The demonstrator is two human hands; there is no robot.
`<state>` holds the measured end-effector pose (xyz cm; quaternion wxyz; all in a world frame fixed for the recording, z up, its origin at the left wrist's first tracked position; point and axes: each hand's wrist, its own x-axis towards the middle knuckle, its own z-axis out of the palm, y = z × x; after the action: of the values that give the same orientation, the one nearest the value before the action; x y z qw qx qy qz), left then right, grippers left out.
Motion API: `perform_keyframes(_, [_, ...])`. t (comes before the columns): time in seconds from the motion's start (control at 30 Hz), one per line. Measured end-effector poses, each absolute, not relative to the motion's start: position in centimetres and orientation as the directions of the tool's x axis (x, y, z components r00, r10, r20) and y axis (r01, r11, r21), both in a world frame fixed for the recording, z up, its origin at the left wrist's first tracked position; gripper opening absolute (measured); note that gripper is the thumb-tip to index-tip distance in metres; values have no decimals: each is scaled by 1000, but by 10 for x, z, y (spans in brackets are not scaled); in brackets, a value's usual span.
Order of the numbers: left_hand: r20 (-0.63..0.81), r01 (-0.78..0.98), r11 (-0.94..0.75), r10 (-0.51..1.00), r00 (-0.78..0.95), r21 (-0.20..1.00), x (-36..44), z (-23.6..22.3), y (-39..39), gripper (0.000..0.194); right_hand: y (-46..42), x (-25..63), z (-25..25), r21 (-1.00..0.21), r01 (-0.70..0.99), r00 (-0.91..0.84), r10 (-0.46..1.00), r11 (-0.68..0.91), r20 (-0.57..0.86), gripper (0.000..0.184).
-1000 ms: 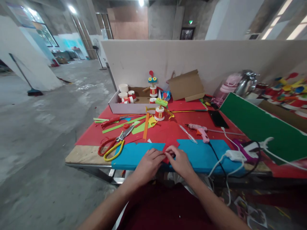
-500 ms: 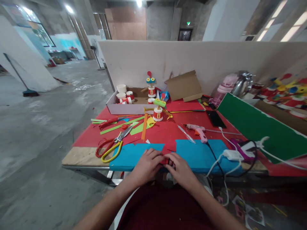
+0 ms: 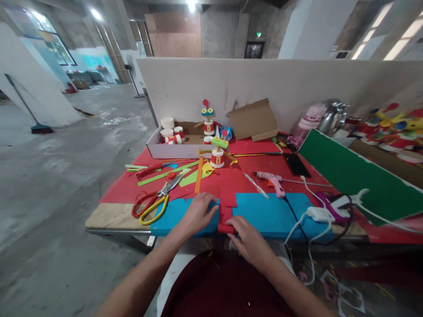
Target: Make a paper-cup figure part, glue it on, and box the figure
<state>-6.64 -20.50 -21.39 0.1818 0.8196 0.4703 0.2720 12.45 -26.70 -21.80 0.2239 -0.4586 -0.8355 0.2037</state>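
A strip of red paper (image 3: 226,212) lies across the blue sheet (image 3: 267,213) at the near table edge, its near end rolled into a small tube. My right hand (image 3: 246,235) pinches the right end of that roll between thumb and fingers. To the left, my left hand (image 3: 200,213) rests on the blue sheet beside the strip, thumb and fingers apart and nothing in them. Scissors (image 3: 161,193) with one red and one yellow handle lie left of it. Beyond the hands stands a paper-cup figure (image 3: 217,157) with a green head and coiled paper arms.
A pink glue gun (image 3: 274,182) and a clear pen (image 3: 257,185) lie at the right. Nearby are a power strip (image 3: 320,214) with cables, a phone (image 3: 297,165) and a green board (image 3: 360,178). An open box (image 3: 178,151) holding paper cups stands behind loose paper strips (image 3: 168,173).
My left hand has come away from the red paper and moved left onto the blue sheet, fingers parting. My right hand stays at the roll, which now shows more fully.
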Motion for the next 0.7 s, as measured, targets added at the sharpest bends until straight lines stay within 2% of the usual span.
perform_keyframes(0.13, [283,794,-495,865,414,352,-50,-216,-164,24,-268,126,-222,-494,674,-500,832,549,241,28])
perform_keyframes(0.23, [214,834,-479,876,432,275,-37,-219,-149,21,-268,127,-222,-480,682,-500,831,551,244,27])
perform_keyframes(0.3, [176,836,-467,884,433,288,-34,-221,-146,11,-267,127,-219,-483,682,-501,832,549,239,26])
perform_keyframes(0.4, [206,791,-490,872,445,367,-40,-218,-147,13,-266,127,-215,-501,680,-480,842,535,247,25])
perform_keyframes(0.57, [182,638,-462,872,455,616,-57,-199,-155,16,-262,126,-213,-526,697,-419,872,488,253,22])
perform_keyframes(0.63, [163,637,-461,868,470,617,-59,-193,-154,16,-261,126,-214,-529,702,-416,878,476,238,21])
perform_keyframes(0.7, [156,711,-485,864,478,509,-56,-192,-149,16,-260,127,-217,-528,706,-415,880,472,232,21])
